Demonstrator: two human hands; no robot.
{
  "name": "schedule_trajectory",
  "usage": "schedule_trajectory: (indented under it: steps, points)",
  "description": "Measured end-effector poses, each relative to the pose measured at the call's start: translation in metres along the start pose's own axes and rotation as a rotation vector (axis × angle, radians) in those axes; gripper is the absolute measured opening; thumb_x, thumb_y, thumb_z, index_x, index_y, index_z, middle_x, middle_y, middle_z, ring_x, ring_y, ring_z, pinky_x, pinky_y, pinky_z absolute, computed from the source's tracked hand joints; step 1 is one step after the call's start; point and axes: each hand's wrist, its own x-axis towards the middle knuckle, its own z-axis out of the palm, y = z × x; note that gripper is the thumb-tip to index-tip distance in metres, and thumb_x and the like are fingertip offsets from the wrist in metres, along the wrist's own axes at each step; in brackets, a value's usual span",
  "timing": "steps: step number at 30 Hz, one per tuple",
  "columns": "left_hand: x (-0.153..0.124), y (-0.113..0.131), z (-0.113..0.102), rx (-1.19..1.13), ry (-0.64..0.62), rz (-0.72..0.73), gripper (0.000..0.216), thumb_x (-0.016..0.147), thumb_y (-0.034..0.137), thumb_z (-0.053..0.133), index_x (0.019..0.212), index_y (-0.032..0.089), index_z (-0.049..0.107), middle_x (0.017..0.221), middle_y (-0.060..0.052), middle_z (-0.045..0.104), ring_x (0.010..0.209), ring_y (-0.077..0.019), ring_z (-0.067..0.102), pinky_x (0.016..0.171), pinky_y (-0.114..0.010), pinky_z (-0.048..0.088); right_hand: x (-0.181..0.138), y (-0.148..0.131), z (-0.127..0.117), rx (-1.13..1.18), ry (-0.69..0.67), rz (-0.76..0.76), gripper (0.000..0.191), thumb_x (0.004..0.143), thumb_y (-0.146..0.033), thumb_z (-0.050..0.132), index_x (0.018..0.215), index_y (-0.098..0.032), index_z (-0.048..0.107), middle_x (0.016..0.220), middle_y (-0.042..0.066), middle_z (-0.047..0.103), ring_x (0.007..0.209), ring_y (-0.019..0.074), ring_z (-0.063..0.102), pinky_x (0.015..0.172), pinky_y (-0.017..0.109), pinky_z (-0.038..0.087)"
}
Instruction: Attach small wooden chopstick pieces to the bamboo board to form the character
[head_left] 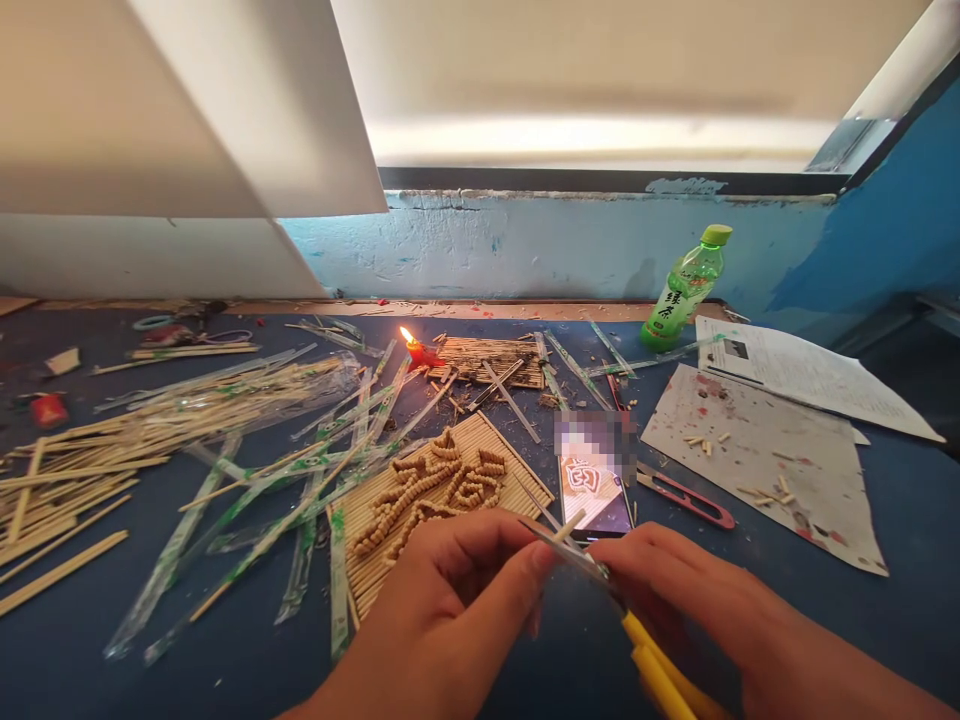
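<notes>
My left hand [480,590] pinches a short piece of wooden stick [570,525] between thumb and forefinger. In my right hand [690,590] is a pair of scissors [652,660] with yellow handles, its blades spread around the stick piece. Just beyond my left hand lies a panel of sticks laid side by side [517,480], bearing raised shapes built of short stick pieces [480,485]. Beside it a phone [611,510] lies face up, showing a pattern on its screen; part of the picture is blurred out.
A lit red candle [424,352] burns at the back, against a second stick panel [495,360]. Loose chopsticks [225,400] and clear wrappers [300,560] cover the left. At right are a craft knife [694,500], a stained sheet [810,500] with stick bits, papers [817,375] and a green bottle [682,295].
</notes>
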Motion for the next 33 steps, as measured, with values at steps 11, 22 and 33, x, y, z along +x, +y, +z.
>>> schedule_trajectory:
  steps: [11, 22, 33]
  points:
    - [0.000, 0.007, 0.003, 0.043, 0.047, 0.013, 0.030, 0.087, 0.043, 0.065, 0.072, 0.018, 0.069, 0.060, 0.003, 0.053, 0.056, -0.0110, 0.044, 0.051, -0.022, 0.034, 0.004, -0.004, 0.002, -0.051, 0.084, -0.101, 0.058, 0.075, -0.033, 0.076, 0.132, -0.030, 0.064, 0.099, 0.006, 0.071, 0.078, 0.0210, 0.070, 0.058, 0.022, 0.058]
    - [0.000, 0.000, 0.000, 0.058, 0.042, 0.006, 0.034, 0.090, 0.045, 0.061, 0.072, 0.018, 0.067, 0.060, 0.003, 0.049, 0.057, -0.0112, 0.040, 0.052, -0.023, 0.032, 0.009, -0.013, 0.000, -0.043, 0.042, -0.061, 0.061, 0.076, -0.034, 0.077, 0.134, -0.025, 0.064, 0.110, 0.009, 0.073, 0.090, 0.0227, 0.071, 0.081, 0.028, 0.060]
    - [-0.003, 0.009, -0.005, 0.153, 0.026, 0.032, 0.038, 0.093, 0.045, 0.058, 0.068, 0.019, 0.067, 0.061, 0.001, 0.052, 0.056, -0.0117, 0.043, 0.051, -0.022, 0.034, 0.011, -0.016, 0.004, -0.059, 0.052, -0.034, 0.043, 0.082, -0.029, 0.068, 0.125, -0.025, 0.067, 0.088, 0.005, 0.072, 0.076, 0.0197, 0.068, 0.071, 0.027, 0.059]
